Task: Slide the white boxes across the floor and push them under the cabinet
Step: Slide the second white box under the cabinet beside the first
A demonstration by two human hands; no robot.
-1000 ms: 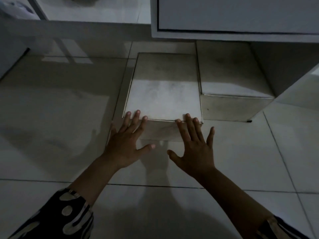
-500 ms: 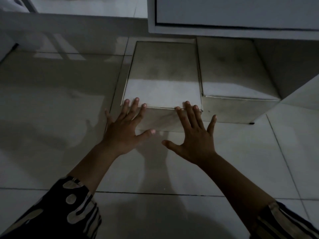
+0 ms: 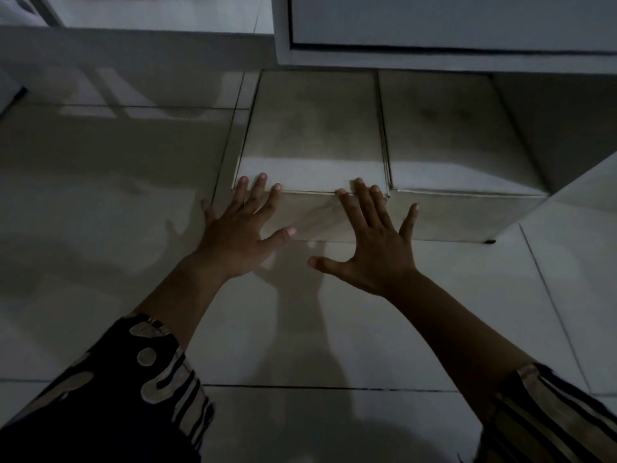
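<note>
Two white boxes sit side by side on the tiled floor (image 3: 100, 182), their far ends under the cabinet (image 3: 434, 58) and their near ends out in the open. We are working on the left box (image 3: 310, 138), which touches the right box (image 3: 444, 138) along one long side; their front faces look about level with each other.

Our left hand (image 3: 233, 235) and right hand (image 3: 374, 248) are both spread flat with fingers open, gripping nothing. The palms press against the left box's near face and the fingertips (image 3: 260, 178) reach its top front edge. The right hand's little finger strays toward the right box, though we cannot tell whether it touches.

To do this push well, we judge it best to keep the palms low on the front face, so the force runs along the floor and the box neither tips nor has its lid pressed down. Equal pressure from both hands should keep it running straight beside its neighbour. If the left box skews, its corner could catch the right one. How much room remains under the cabinet is hidden in shadow, so we should push slowly and stop once resistance comes. The right box may want the same push afterwards.
</note>
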